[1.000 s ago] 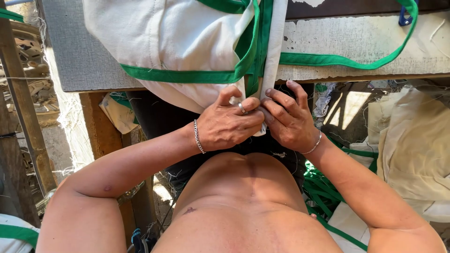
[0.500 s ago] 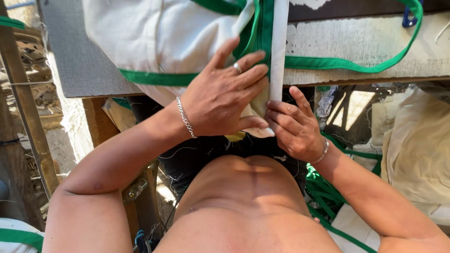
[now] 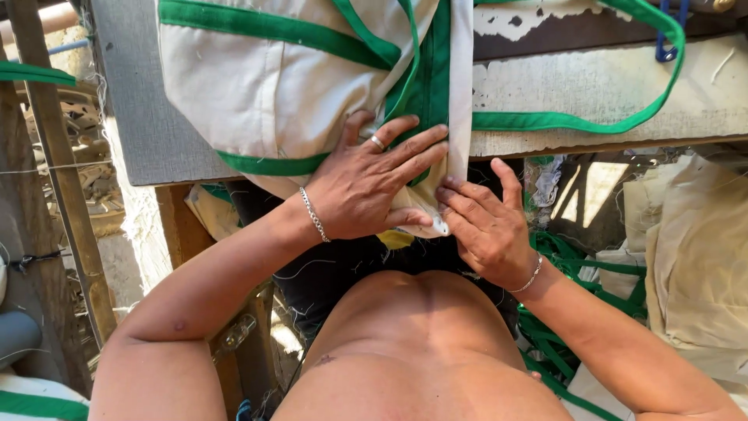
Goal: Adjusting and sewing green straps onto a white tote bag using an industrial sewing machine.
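Outdoors, at a worn grey workbench with flaking paint [image 3: 608, 86]: off-white woven cloth bag edged in green binding tape [image 3: 257, 86], spread flat on the benchtop and hanging over its near edge. Appears well advanced, judging by trim already running along the seams and a long green tape loop [image 3: 647, 109] trailing free to the right; near corner apparently not yet finished. Heaped nearby, more cream cloth [image 3: 693, 265] and loose green strapping [image 3: 561, 257], soft and rumpled. Left hand [image 3: 366, 183], fingers spread wide, pressed flat on the bag's lower edge. Right hand [image 3: 483, 226], fingers drawn narrow, pinching the end of a plain white fabric strip [image 3: 460, 93] at the bench edge.
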